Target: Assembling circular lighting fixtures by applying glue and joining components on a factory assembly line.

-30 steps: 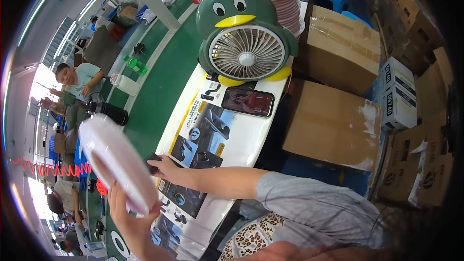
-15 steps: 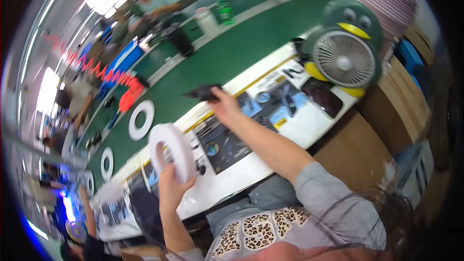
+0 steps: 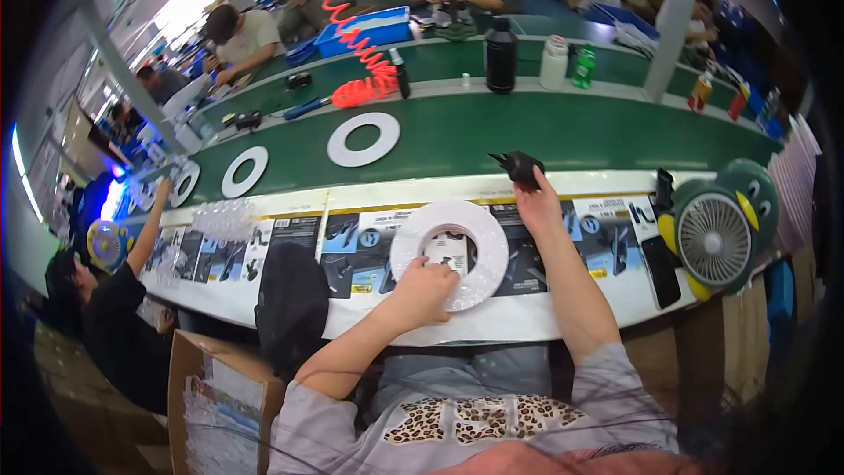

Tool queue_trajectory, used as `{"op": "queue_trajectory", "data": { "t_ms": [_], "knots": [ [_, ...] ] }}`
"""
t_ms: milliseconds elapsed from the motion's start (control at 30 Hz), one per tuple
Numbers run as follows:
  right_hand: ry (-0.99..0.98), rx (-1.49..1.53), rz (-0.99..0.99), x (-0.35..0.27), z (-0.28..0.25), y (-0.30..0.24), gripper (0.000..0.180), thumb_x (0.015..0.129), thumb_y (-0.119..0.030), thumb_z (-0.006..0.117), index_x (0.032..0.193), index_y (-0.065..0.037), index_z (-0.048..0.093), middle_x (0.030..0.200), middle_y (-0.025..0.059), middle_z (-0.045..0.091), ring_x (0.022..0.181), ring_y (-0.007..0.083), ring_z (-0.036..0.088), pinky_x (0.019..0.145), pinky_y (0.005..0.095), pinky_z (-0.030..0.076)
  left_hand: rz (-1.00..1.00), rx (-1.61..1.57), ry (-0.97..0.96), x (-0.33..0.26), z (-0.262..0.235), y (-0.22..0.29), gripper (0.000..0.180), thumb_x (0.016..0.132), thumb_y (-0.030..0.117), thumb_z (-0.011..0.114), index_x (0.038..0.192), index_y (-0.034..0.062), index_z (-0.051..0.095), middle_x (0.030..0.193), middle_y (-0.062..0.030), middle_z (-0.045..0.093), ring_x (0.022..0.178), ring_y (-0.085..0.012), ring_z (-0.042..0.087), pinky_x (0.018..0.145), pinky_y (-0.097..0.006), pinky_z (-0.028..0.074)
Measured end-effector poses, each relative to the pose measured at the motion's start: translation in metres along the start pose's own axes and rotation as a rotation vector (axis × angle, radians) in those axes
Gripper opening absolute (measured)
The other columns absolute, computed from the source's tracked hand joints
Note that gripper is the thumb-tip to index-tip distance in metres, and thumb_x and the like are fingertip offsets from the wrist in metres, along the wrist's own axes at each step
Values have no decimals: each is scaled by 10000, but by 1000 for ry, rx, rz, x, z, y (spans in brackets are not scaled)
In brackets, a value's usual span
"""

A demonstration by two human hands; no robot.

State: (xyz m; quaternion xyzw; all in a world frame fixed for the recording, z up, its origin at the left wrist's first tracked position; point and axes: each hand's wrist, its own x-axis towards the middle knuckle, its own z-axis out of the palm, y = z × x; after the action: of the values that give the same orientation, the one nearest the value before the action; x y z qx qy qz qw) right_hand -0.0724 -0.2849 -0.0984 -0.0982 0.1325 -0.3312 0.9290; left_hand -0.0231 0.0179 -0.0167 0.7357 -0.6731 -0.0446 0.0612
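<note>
My left hand (image 3: pixel 420 293) grips the near side of a thick white ring (image 3: pixel 490 251), its fingers hooked over the inner edge. The ring lies over the printed sheets on the white work surface; through its hole part of a small printed picture shows. My right hand (image 3: pixel 538 202) is closed around a small black piece (image 3: pixel 524 169) with thin dark prongs pointing left. It is raised at the edge of the green conveyor belt, and its exact kind is unclear.
Flat white rings (image 3: pixel 338 148) lie along the green belt (image 3: pixel 448 136). A penguin-shaped fan (image 3: pixel 716 237) and a phone (image 3: pixel 659 271) are at right. A black cloth (image 3: pixel 292 308) and clear plastic packs (image 3: pixel 224 220) lie left, above an open carton (image 3: pixel 180 387). Co-workers sit at left and across.
The view has swung left and levelled. The tilted, raised white ring now lies flatter on the surface in my left hand. My right hand still holds the black piece.
</note>
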Motion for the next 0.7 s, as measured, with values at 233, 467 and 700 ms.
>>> {"op": "queue_trajectory", "data": {
  "t_ms": [233, 467, 700],
  "knots": [
    [-92, -23, -26, -5, -1, -8, 254, 932, -140, 631, 1141, 0, 596, 1141, 123, 647, 1027, 219, 625, 922, 324, 515, 131, 37, 46, 2, 24, -4, 564, 567, 251, 862, 1030, 66, 598, 965, -76, 623, 1030, -243, 613, 1075, -512, 344],
    [52, -98, -4, -2, -1, -13, 205, 907, -199, 681, 1020, -38, 622, 988, 76, 649, 909, 186, 625, 803, 284, 521, 196, 43, -96, 0, 10, -3, 516, 551, 223, 855, 969, 88, 585, 916, -55, 601, 1018, -244, 607, 1158, -533, 228],
    [91, -81, -39, -4, -4, -25, 246, 903, -206, 686, 1064, -37, 609, 1012, 73, 616, 968, 193, 601, 862, 304, 511, 264, 41, -111, -4, -17, -6, 543, 614, 218, 833, 1081, 56, 609, 1053, -60, 634, 1101, -271, 584, 1177, -553, 169]
  ]
}}
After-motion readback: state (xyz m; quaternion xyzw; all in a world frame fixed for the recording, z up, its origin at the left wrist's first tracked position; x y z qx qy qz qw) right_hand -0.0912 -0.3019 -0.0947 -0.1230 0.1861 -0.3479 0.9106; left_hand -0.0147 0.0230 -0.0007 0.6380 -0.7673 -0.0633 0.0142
